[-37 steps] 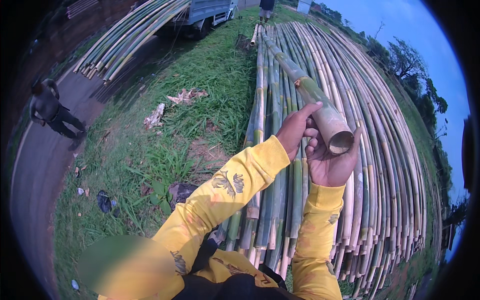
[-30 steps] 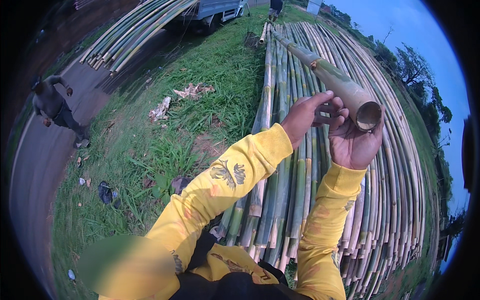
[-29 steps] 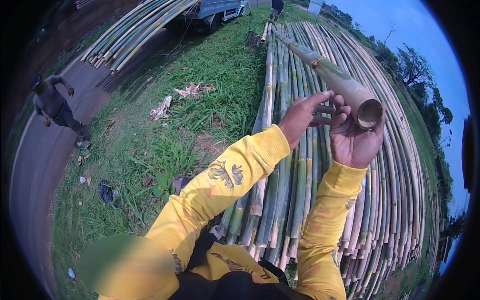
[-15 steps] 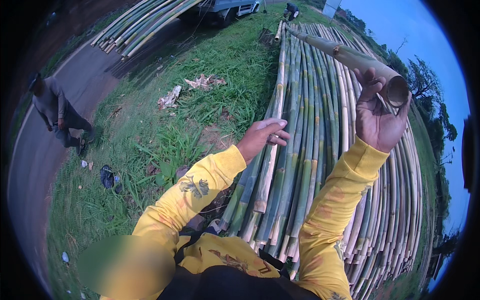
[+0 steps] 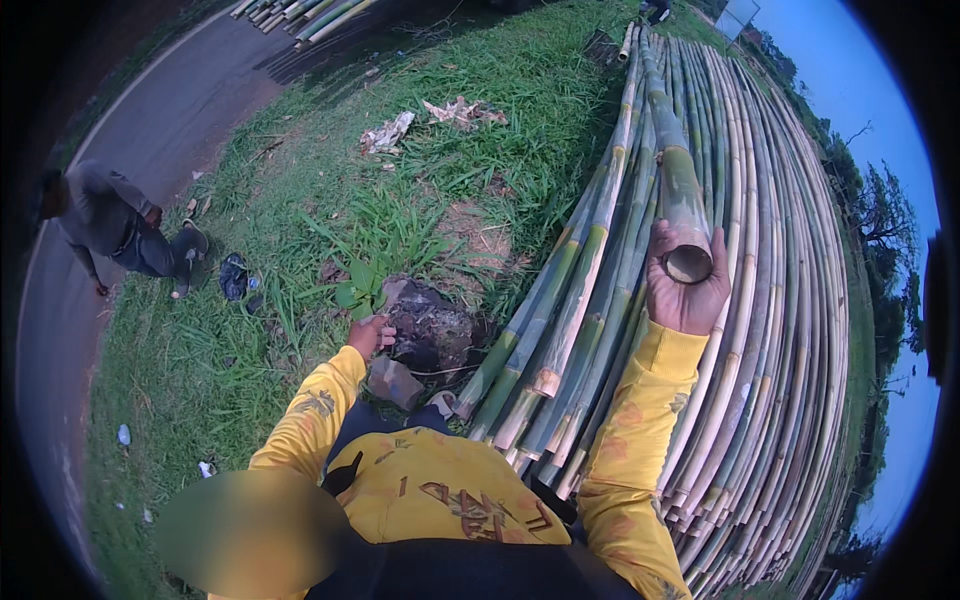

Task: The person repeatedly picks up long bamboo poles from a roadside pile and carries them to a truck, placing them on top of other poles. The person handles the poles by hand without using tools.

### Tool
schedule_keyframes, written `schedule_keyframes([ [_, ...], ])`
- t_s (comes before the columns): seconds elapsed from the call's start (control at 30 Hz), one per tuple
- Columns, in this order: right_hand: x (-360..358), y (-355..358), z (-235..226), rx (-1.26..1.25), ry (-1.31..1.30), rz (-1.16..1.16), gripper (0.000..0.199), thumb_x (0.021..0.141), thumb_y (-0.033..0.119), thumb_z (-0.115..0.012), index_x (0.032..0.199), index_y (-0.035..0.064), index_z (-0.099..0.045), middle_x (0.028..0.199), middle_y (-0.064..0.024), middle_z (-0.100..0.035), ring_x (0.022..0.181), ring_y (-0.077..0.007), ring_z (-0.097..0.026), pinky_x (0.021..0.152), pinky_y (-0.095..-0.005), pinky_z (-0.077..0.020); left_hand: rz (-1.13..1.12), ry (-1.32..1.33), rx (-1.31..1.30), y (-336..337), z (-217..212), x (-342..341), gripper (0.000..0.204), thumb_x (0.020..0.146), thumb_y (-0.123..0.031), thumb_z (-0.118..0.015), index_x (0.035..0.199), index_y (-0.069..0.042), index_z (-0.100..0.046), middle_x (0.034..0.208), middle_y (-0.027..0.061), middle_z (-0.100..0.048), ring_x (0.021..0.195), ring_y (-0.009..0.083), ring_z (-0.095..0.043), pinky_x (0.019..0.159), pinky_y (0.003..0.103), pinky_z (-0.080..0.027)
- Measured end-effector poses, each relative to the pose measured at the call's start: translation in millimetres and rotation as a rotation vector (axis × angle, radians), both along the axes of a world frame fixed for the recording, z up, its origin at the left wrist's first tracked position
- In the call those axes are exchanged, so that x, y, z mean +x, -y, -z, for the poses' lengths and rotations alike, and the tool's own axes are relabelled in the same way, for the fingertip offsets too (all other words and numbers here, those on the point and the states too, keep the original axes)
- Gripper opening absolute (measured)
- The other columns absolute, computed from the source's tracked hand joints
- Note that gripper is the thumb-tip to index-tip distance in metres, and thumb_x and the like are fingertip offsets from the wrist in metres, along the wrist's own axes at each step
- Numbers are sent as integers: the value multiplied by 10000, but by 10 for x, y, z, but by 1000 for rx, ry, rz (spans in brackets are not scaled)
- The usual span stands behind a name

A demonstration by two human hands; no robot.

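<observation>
My right hand cups the open near end of a thick bamboo pole from below, fingers and thumb up its sides. The hollow cut end faces me, and the pole runs away over a big stack of long green and pale bamboo poles. Out to the left, my left hand hangs above the grass beside a dark rock. Its fingers are loosely curled in, and nothing shows in them.
A person is stepping at the road's edge on the left. More bamboo poles jut out at the upper left. Smaller stones, dry husks and a dark plastic bag lie on the grass. Another person is at the stack's far end.
The pole's near end has come down and left in my right hand, toward the stack. My left hand has swung left and down, away from the poles. The person on the left has moved nearer.
</observation>
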State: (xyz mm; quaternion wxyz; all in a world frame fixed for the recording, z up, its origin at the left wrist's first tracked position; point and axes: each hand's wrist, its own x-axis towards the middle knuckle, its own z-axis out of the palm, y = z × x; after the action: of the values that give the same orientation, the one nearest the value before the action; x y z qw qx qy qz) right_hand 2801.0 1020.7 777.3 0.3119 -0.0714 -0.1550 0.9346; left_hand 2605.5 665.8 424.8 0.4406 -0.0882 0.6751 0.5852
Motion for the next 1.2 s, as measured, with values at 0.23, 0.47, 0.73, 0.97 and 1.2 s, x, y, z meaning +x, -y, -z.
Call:
schedule_keyframes([
  [0.23,-573,672,276,146,65,-109,460,947,120,-539,1277,-146,-363,1134,-312,-496,1010,-369,-541,859,-417,-528,-322,279,-330,2605,1519,461,369,877,-284,-586,1183,-79,-596,909,126,-717,752,244,-689,631,391,-534],
  [0.47,-1631,1951,160,172,42,-93,505,936,95,-547,1310,-158,-320,1207,-306,-466,1107,-385,-507,955,-448,-493,797,-224,-969,4059,1972,664,517,780,-398,-656,1246,-190,-572,1003,130,-702,935,299,-675,842,436,-512],
  [0.73,-3173,3155,301,173,15,-149,469,937,82,-537,1318,-121,-356,1277,-293,-457,1168,-398,-487,990,-479,-473,-470,314,-67,5349,2602,-200,395,880,-248,-585,1236,-78,-572,1001,164,-683,880,319,-677,703,451,-542],
  [0.97,-4388,3803,533,204,125,-81,388,926,107,-573,1263,-49,-460,1199,-215,-552,1111,-383,-544,938,-461,-507,-930,-18,-25,6367,2453,-1944,331,894,-177,-588,1151,30,-564,916,196,-682,720,318,-673,592,426,-538],
  [1.2,-5607,3969,1147,363,232,-108,409,952,251,-560,1225,-38,-463,1115,-233,-583,1015,-352,-610,851,-430,-547,-851,24,-168,6601,2283,-3467,285,874,-248,-646,1083,-59,-605,919,155,-710,657,270,-685,468,339,-458],
])
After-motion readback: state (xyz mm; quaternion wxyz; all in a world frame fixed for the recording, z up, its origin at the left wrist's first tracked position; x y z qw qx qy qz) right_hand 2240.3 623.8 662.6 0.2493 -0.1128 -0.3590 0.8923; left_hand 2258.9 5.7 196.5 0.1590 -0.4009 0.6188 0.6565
